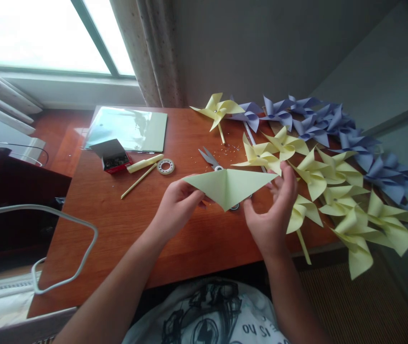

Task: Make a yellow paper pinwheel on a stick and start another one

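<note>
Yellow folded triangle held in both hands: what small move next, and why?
Probably press the fold flat. The yellow triangle hangs above the table, pinched by the left hand and right hand, its centre crease still raised, unlike the crisp finished pinwheels nearby.

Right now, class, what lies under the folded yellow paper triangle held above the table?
Under the folded yellow paper triangle lie scissors: their blades show past its upper edge and part of a handle ring below its tip. The rest of the handles is covered.
</note>
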A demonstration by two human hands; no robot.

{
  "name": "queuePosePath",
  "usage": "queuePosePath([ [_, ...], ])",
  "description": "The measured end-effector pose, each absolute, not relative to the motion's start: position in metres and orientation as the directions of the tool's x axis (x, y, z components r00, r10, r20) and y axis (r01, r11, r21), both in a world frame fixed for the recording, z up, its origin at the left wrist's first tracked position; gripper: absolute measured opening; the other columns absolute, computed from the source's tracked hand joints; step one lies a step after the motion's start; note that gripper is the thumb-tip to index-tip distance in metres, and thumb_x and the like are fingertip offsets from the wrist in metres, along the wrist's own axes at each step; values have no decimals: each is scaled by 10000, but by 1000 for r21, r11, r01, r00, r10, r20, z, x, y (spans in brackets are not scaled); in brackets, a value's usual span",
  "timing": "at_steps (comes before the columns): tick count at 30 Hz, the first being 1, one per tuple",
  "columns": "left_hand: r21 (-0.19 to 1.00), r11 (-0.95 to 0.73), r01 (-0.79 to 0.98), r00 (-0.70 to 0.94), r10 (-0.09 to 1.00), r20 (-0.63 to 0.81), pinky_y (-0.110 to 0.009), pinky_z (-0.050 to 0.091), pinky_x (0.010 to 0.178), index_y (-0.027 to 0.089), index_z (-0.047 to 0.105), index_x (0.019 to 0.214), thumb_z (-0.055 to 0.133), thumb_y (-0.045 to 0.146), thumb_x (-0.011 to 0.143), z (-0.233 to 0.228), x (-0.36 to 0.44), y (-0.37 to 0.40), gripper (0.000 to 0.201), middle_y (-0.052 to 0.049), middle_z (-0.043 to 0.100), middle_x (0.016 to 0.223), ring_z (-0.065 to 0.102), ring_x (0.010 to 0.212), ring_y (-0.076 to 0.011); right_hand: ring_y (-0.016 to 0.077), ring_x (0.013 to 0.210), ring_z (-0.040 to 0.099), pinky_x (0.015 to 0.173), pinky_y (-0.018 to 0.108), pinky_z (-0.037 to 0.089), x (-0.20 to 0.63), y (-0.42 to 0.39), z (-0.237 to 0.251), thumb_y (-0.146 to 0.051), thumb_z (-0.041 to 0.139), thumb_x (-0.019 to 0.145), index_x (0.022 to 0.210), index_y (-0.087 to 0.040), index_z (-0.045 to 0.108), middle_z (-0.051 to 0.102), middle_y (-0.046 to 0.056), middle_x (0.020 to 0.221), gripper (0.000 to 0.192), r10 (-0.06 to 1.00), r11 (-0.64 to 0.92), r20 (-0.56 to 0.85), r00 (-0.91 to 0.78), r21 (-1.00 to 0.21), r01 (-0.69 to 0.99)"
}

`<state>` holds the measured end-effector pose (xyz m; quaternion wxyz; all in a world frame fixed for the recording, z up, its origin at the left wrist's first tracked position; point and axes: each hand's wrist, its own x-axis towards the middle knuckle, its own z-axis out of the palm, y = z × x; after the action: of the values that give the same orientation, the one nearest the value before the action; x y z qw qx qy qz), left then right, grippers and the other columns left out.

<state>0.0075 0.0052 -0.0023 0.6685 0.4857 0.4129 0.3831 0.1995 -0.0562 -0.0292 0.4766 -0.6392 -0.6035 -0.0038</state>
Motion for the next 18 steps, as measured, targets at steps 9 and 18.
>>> queuePosePath([
  [9,992,114,-51,296,951,-94,-255,528,690,138,767,891,699,248,855,-8,5,7,135,-36,749,811,684,749,-186,312,1267,600,1083,547,487,208,-54,-23,-96,627,881,940,-258,781,733,77,1219,231,777,277,626,75,-446,851],
  [18,923,318,-216,333,913,-237,-233,532,691,179,788,1028,733,346,877,-3,-4,11,232,-42,787,903,725,796,-194,192,647,668,598,297,529,206,-63,-10,-373,723,847,868,-220,751,742,13,747,157,921,-216,-300,247,-923,-318],
])
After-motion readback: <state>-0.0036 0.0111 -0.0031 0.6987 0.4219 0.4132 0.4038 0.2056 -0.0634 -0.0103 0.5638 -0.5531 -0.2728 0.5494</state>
